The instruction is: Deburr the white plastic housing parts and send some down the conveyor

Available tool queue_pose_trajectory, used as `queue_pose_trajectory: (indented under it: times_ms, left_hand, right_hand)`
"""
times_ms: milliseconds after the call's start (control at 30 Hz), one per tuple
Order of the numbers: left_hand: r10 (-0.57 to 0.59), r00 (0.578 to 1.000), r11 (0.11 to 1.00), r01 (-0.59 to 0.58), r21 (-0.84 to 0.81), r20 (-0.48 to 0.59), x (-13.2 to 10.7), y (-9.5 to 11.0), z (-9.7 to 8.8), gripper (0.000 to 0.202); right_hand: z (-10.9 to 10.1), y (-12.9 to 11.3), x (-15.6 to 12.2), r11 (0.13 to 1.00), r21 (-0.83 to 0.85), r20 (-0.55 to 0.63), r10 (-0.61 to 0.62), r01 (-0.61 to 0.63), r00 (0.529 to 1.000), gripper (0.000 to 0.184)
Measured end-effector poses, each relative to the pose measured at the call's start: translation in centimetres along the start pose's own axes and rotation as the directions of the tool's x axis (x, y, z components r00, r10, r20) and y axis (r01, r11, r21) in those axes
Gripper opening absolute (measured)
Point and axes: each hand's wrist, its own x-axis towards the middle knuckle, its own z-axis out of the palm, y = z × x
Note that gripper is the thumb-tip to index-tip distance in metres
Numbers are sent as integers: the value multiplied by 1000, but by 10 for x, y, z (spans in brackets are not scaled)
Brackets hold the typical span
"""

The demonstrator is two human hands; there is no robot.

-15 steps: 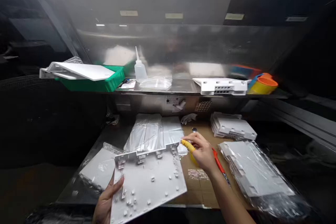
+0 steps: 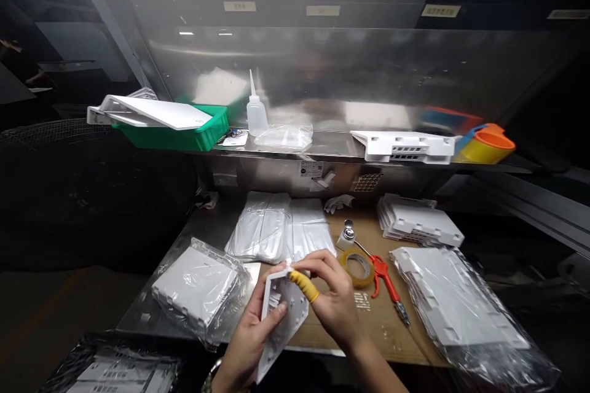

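Observation:
A white plastic panel [image 2: 291, 324], with small clips and posts on its inner face, is tilted steeply near the bench's front edge. My left hand [image 2: 251, 333] is closed around its left side, the thumb pressed on the inner face. My right hand [image 2: 335, 299] pinches the panel's top edge; a yellow finger cover is on one digit. Whether a small piece is also between these fingertips is hidden. Just right of that hand lie a roll of yellowish tape [image 2: 359, 270] and a red air blow gun [image 2: 386, 279]. Behind them stands a small dispenser bottle with a metal top [image 2: 348, 234].
Clear plastic bags [image 2: 260, 227] lie behind my hands. Bagged white panels sit at left [image 2: 196, 282] and right [image 2: 461, 298], with stacked panels [image 2: 421, 221] behind. The shelf above carries a green bin [image 2: 175, 138], a squeeze bottle [image 2: 257, 115] and a yellow-orange container [image 2: 487, 146].
The panel has swung from facing me broadly to nearly edge-on. My left hand has moved right and up with it, and my right hand has come slightly left and down onto its top edge.

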Motion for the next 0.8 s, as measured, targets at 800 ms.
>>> queue_pose_trajectory:
  times_ms: [800]
  left_hand:
    - [-223,968,927,173,-333,-119,-8,10,-29,84]
  right_hand:
    - [-110,208,-53,478,-684,-286,520,-552,805,32]
